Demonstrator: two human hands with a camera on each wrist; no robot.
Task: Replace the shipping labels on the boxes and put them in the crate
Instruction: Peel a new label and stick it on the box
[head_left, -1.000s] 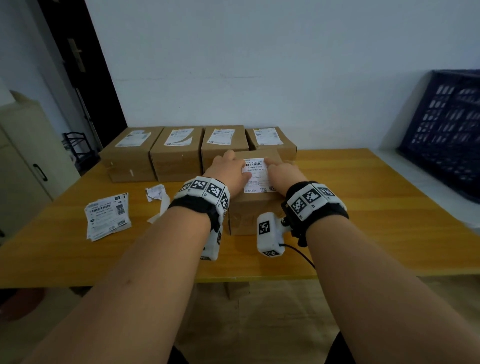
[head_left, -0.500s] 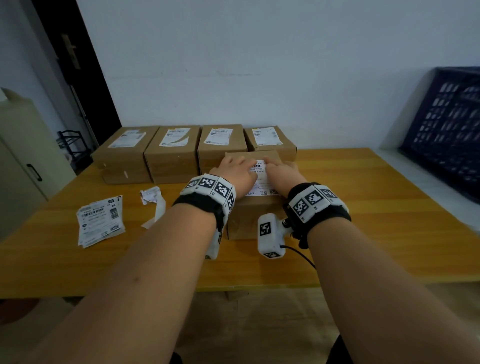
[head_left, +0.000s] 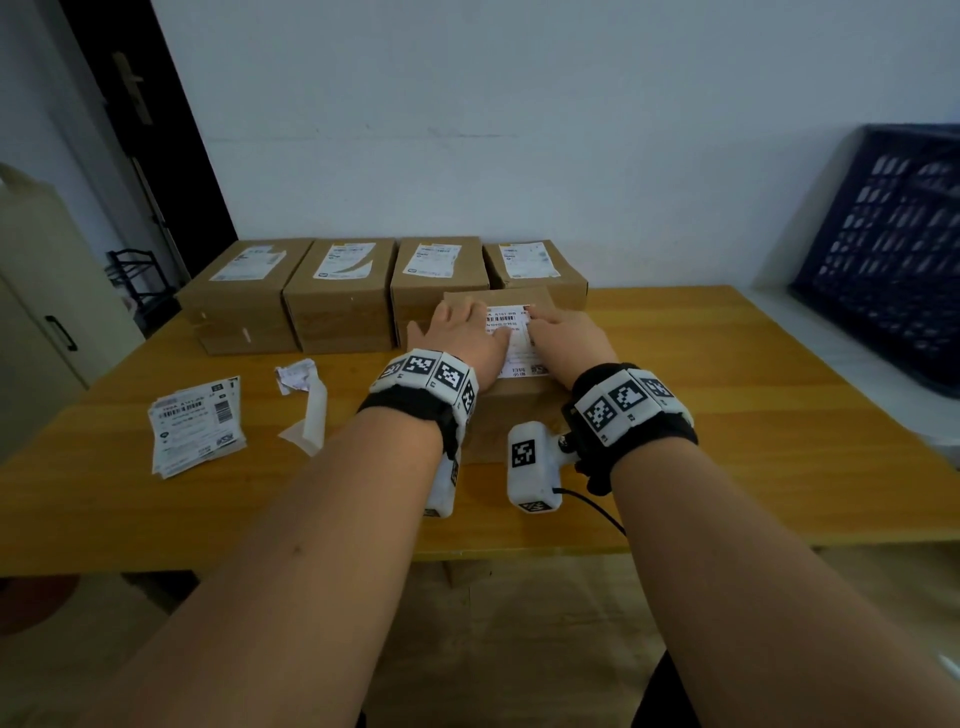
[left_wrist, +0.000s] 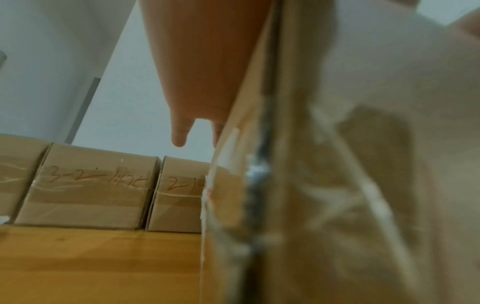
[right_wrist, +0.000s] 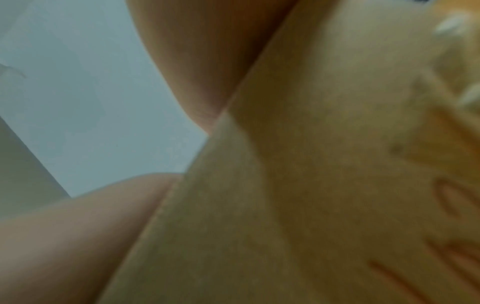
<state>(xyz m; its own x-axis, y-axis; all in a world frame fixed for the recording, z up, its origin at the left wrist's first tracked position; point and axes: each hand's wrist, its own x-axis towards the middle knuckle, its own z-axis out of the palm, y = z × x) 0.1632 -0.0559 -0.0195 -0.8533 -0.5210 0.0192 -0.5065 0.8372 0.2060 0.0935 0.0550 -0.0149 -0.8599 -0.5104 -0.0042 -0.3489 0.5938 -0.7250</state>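
A brown cardboard box (head_left: 511, 410) stands on the wooden table (head_left: 727, 426) in front of me, with a white shipping label (head_left: 514, 343) on its top. My left hand (head_left: 462, 338) lies flat on the left part of the label, fingers straight. My right hand (head_left: 566, 338) presses flat on the label's right side. In the left wrist view the box's side (left_wrist: 337, 185) fills the right half and my left fingers (left_wrist: 179, 135) reach over its top. The right wrist view shows blurred cardboard (right_wrist: 311, 164). The dark blue crate (head_left: 893, 249) leans at the far right.
Several more labelled boxes (head_left: 337, 296) stand in a row along the back wall. A stack of fresh labels (head_left: 197, 426) and a crumpled peeled strip (head_left: 306, 410) lie on the left of the table. A beige cabinet (head_left: 36, 312) stands further left.
Both hands have slid a little over the label while staying flat on the box top; the left hand has shifted leftward, uncovering more of the label.
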